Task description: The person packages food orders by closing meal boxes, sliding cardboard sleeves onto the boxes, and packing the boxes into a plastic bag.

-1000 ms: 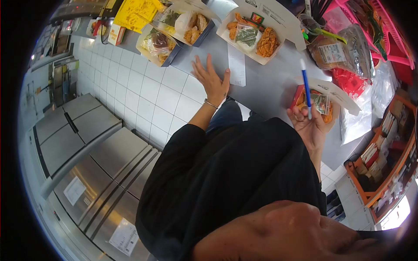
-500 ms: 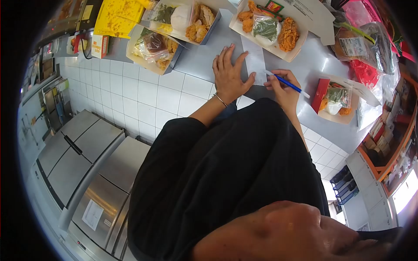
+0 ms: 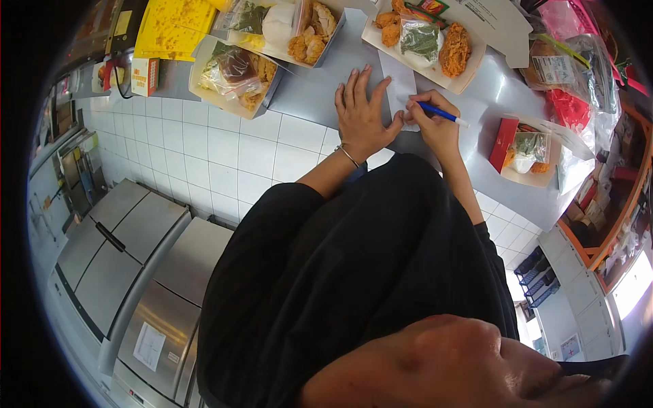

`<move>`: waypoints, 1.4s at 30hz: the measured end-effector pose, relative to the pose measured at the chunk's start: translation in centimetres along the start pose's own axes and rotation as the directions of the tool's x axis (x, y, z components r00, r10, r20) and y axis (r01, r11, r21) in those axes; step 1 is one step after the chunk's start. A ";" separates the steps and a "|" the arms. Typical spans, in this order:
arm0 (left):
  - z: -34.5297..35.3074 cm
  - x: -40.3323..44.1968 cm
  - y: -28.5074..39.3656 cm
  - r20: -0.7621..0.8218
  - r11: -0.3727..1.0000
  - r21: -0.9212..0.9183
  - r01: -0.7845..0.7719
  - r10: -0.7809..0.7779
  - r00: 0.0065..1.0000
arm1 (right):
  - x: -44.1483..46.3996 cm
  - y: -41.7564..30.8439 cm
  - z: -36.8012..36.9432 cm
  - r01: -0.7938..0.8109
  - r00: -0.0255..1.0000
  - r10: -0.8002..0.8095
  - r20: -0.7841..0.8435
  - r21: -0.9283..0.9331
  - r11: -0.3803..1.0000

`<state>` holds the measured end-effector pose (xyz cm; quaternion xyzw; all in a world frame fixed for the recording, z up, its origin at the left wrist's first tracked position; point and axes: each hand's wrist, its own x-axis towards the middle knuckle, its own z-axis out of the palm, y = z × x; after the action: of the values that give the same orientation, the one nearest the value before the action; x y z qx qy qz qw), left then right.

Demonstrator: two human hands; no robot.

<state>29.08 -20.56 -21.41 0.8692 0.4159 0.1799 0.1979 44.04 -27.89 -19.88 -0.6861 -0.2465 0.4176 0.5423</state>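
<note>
My left hand (image 3: pixel 365 115) lies flat with fingers spread on the steel counter (image 3: pixel 309 102), its fingertips beside a white paper slip (image 3: pixel 399 80). In my right hand (image 3: pixel 437 122) is a blue pen (image 3: pixel 437 111) with a white end, its tip side over the slip's near part. The tip itself is hidden by my fingers. Just beyond the slip stands an open food box (image 3: pixel 435 76) with fried chicken (image 3: pixel 454 51), wrapped rice and a bag of green leaves (image 3: pixel 420 39).
Two more filled boxes, a nearer one (image 3: pixel 235 107) and a farther one (image 3: pixel 320 60), stand left. A red-sided box (image 3: pixel 503 144) sits right, near plastic-bagged goods (image 3: pixel 554 71). A yellow stained tray (image 3: pixel 173 30) is far left. Steel cabinets (image 3: pixel 129 238) stand behind.
My right hand and the pen have moved slightly up and left over the slip. The view has shifted a little; my left hand stays flat on the counter.
</note>
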 end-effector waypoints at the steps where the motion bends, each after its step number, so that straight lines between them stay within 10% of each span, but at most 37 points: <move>1: 0.0 0.0 0.0 -0.003 1.000 0.001 -0.003 0.003 1.000 | -0.2 -0.1 -0.3 -0.031 0.999 0.032 0.021 -0.030 0.999; 25: -0.2 -0.2 0.3 -0.051 0.999 -0.032 -0.020 0.019 0.999 | -0.9 -4.3 -2.2 0.019 0.998 0.003 0.067 -0.317 0.948; 28: -0.3 -0.2 0.3 -0.044 0.999 -0.011 -0.033 0.033 0.999 | 0.3 -9.6 -5.0 0.341 0.859 -0.471 -0.202 -0.462 0.819; 32: -0.3 -0.3 0.3 -0.052 0.999 0.002 -0.043 0.043 0.998 | 7.4 -19.7 -10.7 0.413 0.710 -0.559 -0.428 -0.390 0.823; 34: -0.5 -0.2 0.2 -0.051 0.999 -0.005 -0.048 0.047 0.998 | 12.0 -20.1 -14.7 0.369 0.637 -0.749 -0.181 -0.781 0.503; 37: -0.8 -0.3 0.2 -0.057 0.998 -0.008 -0.067 0.067 0.996 | 10.8 -21.3 -15.8 0.164 0.688 -0.638 -0.348 -0.781 0.603; 42: -0.9 -0.2 0.4 -0.076 0.995 -0.025 -0.101 0.099 0.992 | 3.6 -20.2 -24.1 -0.044 0.882 -0.420 -0.214 -0.924 0.380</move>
<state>28.76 -20.77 -20.50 0.8786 0.3763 0.2281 0.1855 68.52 -32.12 -0.27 -0.9061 -0.3901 -0.0083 0.1634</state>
